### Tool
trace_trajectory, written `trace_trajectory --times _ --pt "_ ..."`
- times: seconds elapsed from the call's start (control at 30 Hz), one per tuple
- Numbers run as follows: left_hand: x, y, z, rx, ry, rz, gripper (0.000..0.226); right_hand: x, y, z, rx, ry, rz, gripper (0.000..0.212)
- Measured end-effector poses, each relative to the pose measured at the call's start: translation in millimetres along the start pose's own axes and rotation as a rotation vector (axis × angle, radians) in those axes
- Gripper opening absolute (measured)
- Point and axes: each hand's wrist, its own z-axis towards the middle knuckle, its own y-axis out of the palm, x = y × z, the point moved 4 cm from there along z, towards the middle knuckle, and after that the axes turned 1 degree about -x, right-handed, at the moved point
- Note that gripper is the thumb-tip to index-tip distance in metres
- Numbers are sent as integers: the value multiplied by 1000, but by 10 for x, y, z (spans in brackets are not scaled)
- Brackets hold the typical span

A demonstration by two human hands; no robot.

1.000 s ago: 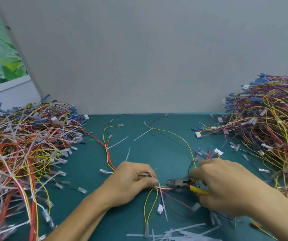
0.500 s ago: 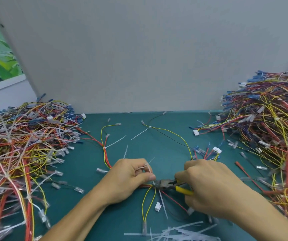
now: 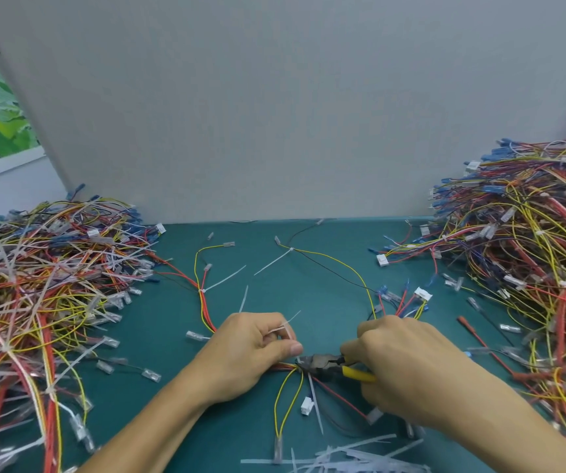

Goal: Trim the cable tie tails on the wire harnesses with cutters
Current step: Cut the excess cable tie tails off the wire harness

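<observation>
Your right hand (image 3: 408,370) covers most of the yellow handles of the cutters (image 3: 322,365), and your left hand (image 3: 251,349) hides the part of the wire harness (image 3: 204,307) that it grips. Whether the blades touch a tie is too small to tell. The wire pile at 9 o'clock (image 3: 36,285), the wire pile at 3 o'clock (image 3: 530,268) and the cut tails at 6 o'clock (image 3: 353,455) are cut off by the picture's edges.

the right hand (image 3: 408,373) is carrying the cutters (image 3: 322,365) along the near edge of the table (image 3: 309,295) toward its left edge, closing on the left hand (image 3: 254,349). a second ago the cutter nose was standing well apart from the left thumb; now it is reaching the cable tie (image 3: 298,365) on the wire harness (image 3: 276,414), just beside the thumb tip.
</observation>
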Motion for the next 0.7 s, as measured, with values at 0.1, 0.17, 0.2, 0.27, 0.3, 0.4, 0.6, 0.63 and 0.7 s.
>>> trace_trajectory --times 0.1,0.17,0.2,0.27,0.3,0.4,0.6,0.63,0.7 --pt "2 3 0 3 -1 0 18 1 9 2 3 -1 -18 8" --pt "5 4 -1 4 2 -1 18 -2 12 3 6 -5 -30 7" --pt "7 3 -1 6 4 -2 18 -4 12 4 6 -6 -37 6" --pt "13 6 -2 10 6 -1 18 -6 15 3 5 -5 -45 6" --pt "16 7 -3 11 4 -1 18 -5 17 3 6 -4 -44 7" --pt "22 11 -5 16 6 7 18 -3 28 2 7 -3 -40 8" --pt "26 16 -19 35 24 8 19 -6 34 -4 -4 -17 -50 12" --pt "22 11 -26 34 22 -9 19 -7 29 -4 -7 -19 -48 11" --pt "39 -21 -22 51 12 -69 18 7 14 -9 -24 -11 -35 12"
